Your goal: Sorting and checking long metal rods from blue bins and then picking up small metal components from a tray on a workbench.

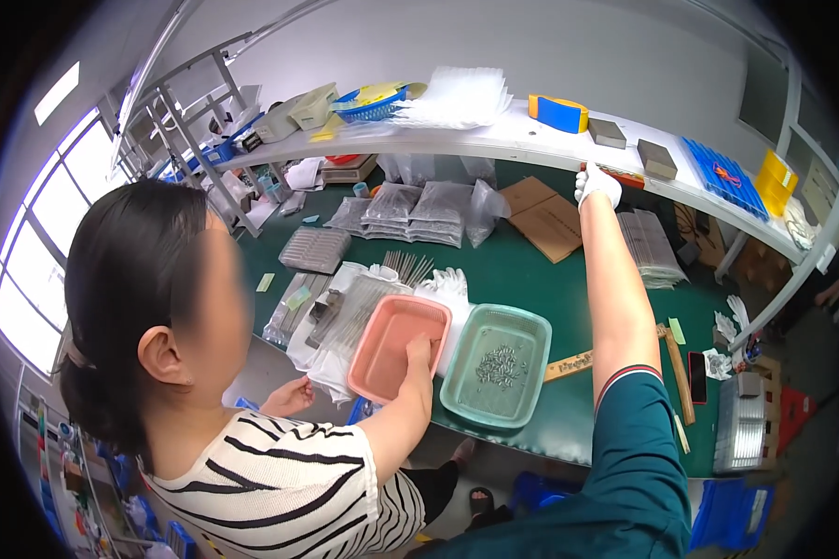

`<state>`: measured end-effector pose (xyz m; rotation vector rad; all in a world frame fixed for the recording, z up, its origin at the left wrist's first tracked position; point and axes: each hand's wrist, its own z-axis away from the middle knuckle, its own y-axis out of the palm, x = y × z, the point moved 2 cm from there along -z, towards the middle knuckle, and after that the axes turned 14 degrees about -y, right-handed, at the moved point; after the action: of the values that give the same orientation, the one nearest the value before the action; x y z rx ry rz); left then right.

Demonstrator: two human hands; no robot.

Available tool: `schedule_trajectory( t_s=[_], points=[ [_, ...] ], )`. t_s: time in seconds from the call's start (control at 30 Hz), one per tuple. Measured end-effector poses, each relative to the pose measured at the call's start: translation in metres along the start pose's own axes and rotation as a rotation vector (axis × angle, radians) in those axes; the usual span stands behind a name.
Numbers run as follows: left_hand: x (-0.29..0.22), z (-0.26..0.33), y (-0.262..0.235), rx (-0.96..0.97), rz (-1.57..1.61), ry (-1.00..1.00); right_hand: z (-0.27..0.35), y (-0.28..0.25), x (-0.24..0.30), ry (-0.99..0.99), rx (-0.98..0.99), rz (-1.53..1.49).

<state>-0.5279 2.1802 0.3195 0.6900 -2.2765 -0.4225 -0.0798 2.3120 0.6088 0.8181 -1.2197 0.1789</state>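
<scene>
Right hand, white-gloved, reaches far up to the shelf edge. Whether its grip holds anything, cannot tell. Left hand unseen.

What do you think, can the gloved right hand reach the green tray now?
Probably yes. The right hand is up at the shelf edge, but the green tray lies uncovered on the table beside that forearm. The co-worker's hand is in the pink tray, not in the way.

The right arm stretches up through the right half of the frame, teal-sleeved, its white-gloved right hand raised at upper centre-right, fingers closed.
</scene>
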Motion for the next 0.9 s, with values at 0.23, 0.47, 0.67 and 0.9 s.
schedule_trajectory(
  t_s=[0.23,0.47,0.67,0.9],
  points=[
    [0.076,0.016,-0.166,-0.602,-0.177,0.292,-0.024,-0.027,-0.001,-0.026,0.044,0.060],
    [0.270,0.051,-0.331,-1.427,-0.322,1.184,-0.009,-0.024,-0.008,-0.028,0.292,0.066],
    [0.401,0.065,-0.408,-2.173,-0.205,1.916,0.056,-0.053,-0.029,0.022,0.373,0.130],
    [0.397,0.115,-0.410,-2.120,-0.241,1.784,0.138,-0.192,-0.070,0.210,0.342,0.192]
  ],
)
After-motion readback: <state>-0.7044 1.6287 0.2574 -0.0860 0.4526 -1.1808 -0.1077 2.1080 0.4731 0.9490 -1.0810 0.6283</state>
